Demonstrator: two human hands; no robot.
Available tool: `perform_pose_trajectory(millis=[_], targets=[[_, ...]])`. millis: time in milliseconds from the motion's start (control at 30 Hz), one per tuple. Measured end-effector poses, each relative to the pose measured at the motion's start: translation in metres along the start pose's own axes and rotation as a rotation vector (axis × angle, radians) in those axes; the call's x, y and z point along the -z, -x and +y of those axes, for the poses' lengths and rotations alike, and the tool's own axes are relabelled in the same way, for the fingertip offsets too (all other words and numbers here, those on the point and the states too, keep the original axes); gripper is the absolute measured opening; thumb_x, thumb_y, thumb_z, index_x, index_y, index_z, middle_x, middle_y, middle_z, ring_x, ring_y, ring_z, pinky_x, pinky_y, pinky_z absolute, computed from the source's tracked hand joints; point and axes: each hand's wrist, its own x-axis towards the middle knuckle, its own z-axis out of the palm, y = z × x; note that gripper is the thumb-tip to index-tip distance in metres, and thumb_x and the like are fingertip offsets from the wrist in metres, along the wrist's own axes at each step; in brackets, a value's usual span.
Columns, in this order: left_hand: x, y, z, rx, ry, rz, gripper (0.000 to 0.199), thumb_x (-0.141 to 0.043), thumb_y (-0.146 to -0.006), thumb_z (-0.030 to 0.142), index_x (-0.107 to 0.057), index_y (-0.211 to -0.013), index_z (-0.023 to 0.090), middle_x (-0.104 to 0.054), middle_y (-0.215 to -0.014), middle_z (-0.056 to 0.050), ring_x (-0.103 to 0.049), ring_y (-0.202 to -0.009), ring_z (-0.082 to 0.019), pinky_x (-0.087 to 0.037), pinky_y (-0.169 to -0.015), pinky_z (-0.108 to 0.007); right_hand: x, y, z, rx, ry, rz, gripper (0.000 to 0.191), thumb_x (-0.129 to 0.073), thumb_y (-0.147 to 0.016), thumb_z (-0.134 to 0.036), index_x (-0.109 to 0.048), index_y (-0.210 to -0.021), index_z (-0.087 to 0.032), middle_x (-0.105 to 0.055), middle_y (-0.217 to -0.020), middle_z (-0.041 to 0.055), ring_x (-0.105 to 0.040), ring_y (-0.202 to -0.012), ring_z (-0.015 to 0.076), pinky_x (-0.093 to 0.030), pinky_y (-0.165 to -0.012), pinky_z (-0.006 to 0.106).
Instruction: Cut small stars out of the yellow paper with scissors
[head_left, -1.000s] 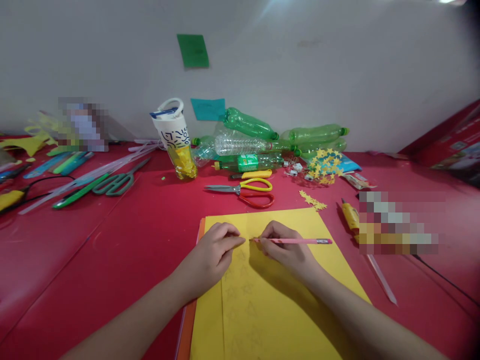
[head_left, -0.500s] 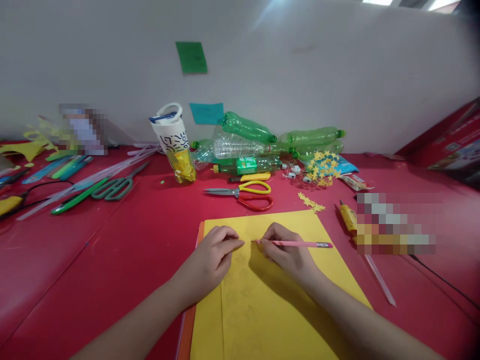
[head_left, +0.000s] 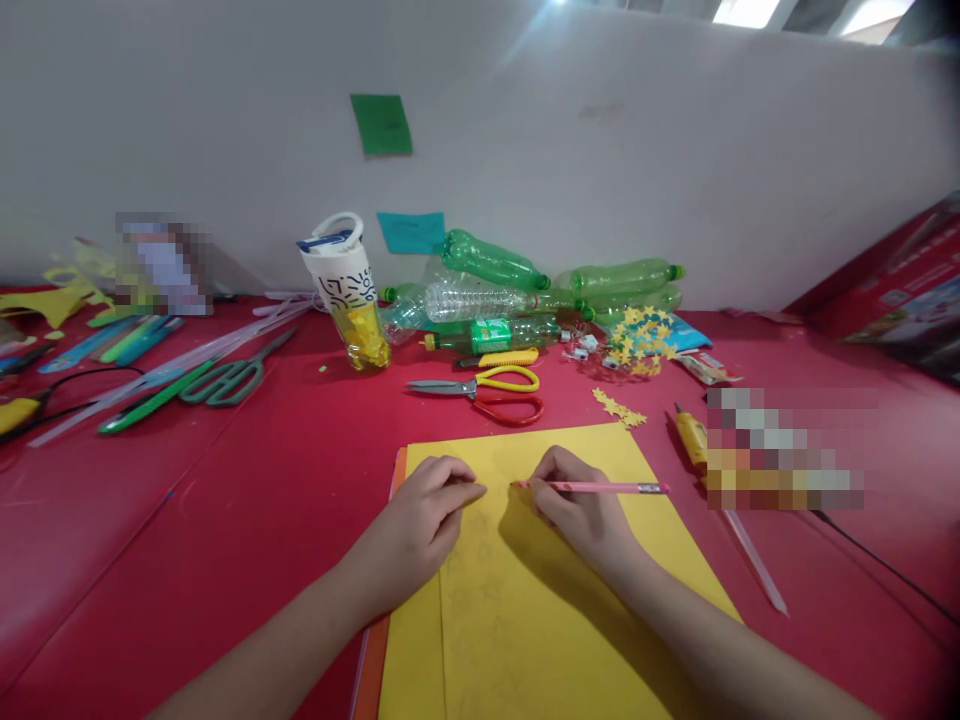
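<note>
Yellow paper (head_left: 540,620) lies on the red table, over orange sheets, with faint pencil drawings down its left part. My right hand (head_left: 581,500) is closed round a pink pencil (head_left: 607,487), whose tip points left at the paper's upper part. My left hand (head_left: 431,510) rests on the paper's left side, its fingers pressed together and pointing right; nothing shows in them. A small gap separates its fingertips from the pencil tip.
Behind the paper lie red-and-yellow-handled scissors (head_left: 472,388), a yellow cutter (head_left: 508,358), plastic bottles (head_left: 491,262) and yellow stars (head_left: 641,338). A glue gun (head_left: 691,438) is at right. Green scissors (head_left: 232,380) and pens (head_left: 142,338) lie left.
The pencil tip and my right hand have shifted slightly to the right over the paper. My left hand stays nearly where it was, and the view has tilted a little.
</note>
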Motion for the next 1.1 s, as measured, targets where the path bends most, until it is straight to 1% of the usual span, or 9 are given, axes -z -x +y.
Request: perform_pose_trajectory(millis=[267, 500, 600, 767, 900, 1000, 1100], targets=[[0.001, 0.000, 0.001, 0.001, 0.007, 0.004, 0.039, -0.039, -0.085, 0.004, -0.060, -0.111, 0.024, -0.053, -0.109, -0.007, -0.050, -0.103, -0.019, -0.044, -0.090, -0.034, 0.000, 0.000, 0.003, 0.047, 0.050, -0.062, 0.015, -0.054, -0.079, -0.021, -0.047, -0.065, -0.021, -0.049, -0.051, -0.0046, -0.042, -0.045, 0.0108, -0.027, -0.043, 0.022], [0.001, 0.000, 0.001, -0.009, 0.019, 0.023, 0.038, -0.039, -0.085, 0.005, -0.060, -0.111, 0.024, -0.054, -0.108, -0.007, -0.050, -0.102, -0.020, -0.045, -0.089, -0.036, -0.002, 0.002, -0.006, 0.073, 0.087, -0.098, 0.014, -0.053, -0.074, -0.017, -0.047, -0.063, -0.021, -0.049, -0.050, -0.0040, -0.040, -0.045, 0.0106, -0.028, -0.043, 0.022], [0.000, 0.000, 0.001, -0.005, 0.021, 0.015, 0.038, -0.039, -0.085, 0.005, -0.060, -0.112, 0.024, -0.054, -0.108, -0.007, -0.050, -0.103, -0.020, -0.044, -0.090, -0.035, -0.002, 0.002, -0.010, 0.085, 0.109, -0.118, 0.013, -0.051, -0.074, -0.017, -0.047, -0.063, -0.020, -0.049, -0.051, -0.0037, -0.040, -0.045, 0.0106, -0.029, -0.043, 0.022], [0.000, 0.001, 0.000, -0.003, 0.009, 0.008, 0.038, -0.039, -0.085, 0.005, -0.060, -0.112, 0.023, -0.054, -0.108, -0.007, -0.050, -0.103, -0.019, -0.044, -0.091, -0.035, -0.002, 0.004, -0.009, 0.106, 0.113, -0.146, 0.012, -0.052, -0.076, -0.019, -0.049, -0.065, -0.020, -0.049, -0.053, -0.0038, -0.038, -0.047, 0.0099, -0.028, -0.044, 0.021], [0.001, 0.000, 0.001, -0.010, 0.016, 0.016, 0.038, -0.039, -0.087, 0.007, -0.060, -0.113, 0.024, -0.054, -0.108, -0.007, -0.050, -0.102, -0.020, -0.044, -0.090, -0.036, -0.003, 0.004, -0.008, 0.112, 0.107, -0.149, 0.011, -0.054, -0.075, -0.017, -0.050, -0.064, -0.019, -0.050, -0.053, -0.0040, -0.039, -0.047, 0.0097, -0.028, -0.044, 0.021], [0.002, 0.000, 0.004, -0.008, -0.005, -0.001, 0.034, -0.041, -0.089, 0.013, -0.059, -0.116, 0.025, -0.054, -0.109, -0.007, -0.050, -0.102, -0.021, -0.044, -0.090, -0.037, -0.002, 0.003, -0.008, 0.073, 0.035, -0.149, 0.013, -0.056, -0.077, -0.020, -0.051, -0.065, -0.019, -0.053, -0.053, -0.0033, -0.043, -0.047, 0.0101, -0.031, -0.044, 0.021], [0.004, 0.002, 0.005, 0.005, -0.076, -0.044, 0.034, -0.050, -0.087, 0.024, -0.056, -0.120, 0.025, -0.051, -0.114, -0.008, -0.047, -0.108, -0.024, -0.042, -0.093, -0.040, 0.004, 0.001, -0.011, -0.024, -0.147, -0.122, 0.015, -0.055, -0.082, -0.029, -0.050, -0.071, -0.020, -0.056, -0.055, -0.0032, -0.047, -0.045, 0.0104, -0.035, -0.042, 0.020]])
